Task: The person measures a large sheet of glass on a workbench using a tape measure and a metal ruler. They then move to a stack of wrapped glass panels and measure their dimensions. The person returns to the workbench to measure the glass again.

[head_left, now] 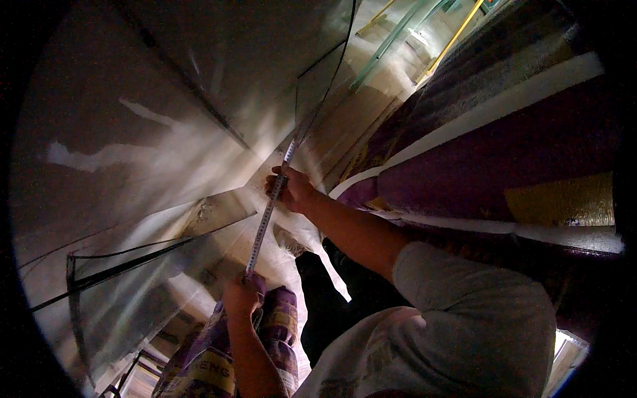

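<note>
A tape measure blade [262,233], pale with dark markings, stretches in a slanting line through the middle of the view. My left hand [241,296] is closed round its near end, and whether the case is inside that fist cannot be seen. Farther up, my right hand [295,191] grips the blade between thumb and fingers. Past those fingers the blade runs on toward a thin dark-edged corner in the upper middle. Below my left hand are purple bags [282,315] with yellow patches.
A dark-edged glass-like pane [133,268] stands at the left, beside a large pale surface [133,146] with streaks of light. Purple wrapped material [478,162] with white bands fills the right. A yellow pole [454,38] and greenish bars [388,45] show at the top.
</note>
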{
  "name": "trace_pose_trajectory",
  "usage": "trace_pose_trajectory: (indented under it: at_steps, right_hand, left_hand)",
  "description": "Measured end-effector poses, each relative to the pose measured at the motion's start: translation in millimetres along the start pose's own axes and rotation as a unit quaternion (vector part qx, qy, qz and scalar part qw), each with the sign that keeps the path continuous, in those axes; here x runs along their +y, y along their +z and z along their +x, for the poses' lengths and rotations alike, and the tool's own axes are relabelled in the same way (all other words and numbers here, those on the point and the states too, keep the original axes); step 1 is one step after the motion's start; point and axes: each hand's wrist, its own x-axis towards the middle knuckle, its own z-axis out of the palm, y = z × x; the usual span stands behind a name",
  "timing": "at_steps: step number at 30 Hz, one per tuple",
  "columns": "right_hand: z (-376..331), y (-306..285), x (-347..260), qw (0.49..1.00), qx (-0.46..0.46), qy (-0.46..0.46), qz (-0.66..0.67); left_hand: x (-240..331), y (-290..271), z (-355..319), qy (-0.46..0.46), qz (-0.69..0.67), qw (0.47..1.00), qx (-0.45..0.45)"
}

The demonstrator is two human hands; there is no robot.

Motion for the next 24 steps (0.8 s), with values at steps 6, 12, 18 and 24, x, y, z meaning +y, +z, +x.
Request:
trace_pose_trajectory:
  at_steps: [6, 12, 18, 24]
  right_hand:
    - [17.1, 23.0, -10.8, 0.996, -0.094, 0.004, 0.002]
    - [25.7, 39.7, -23.3, 0.985, -0.171, -0.024, 0.025]
    - [18.2, 38.1, -13.0, 0.999, -0.016, -0.016, -0.022]
    - [9.3, 44.6, -28.2, 0.995, -0.064, -0.076, 0.001]
  left_hand:
    - [-2.1, 2.7, 5.8, 0.008, 0.03, 0.998, 0.05]
    - [44.6, -26.8, 4.5, 0.0, 0.0, 0.998, 0.07]
    - [-11.7, -5.8, 18.8, 0.087, 0.01, 0.992, 0.086]
    - [24.7, -27.6, 13.7, 0.036, -0.012, 0.998, 0.042]
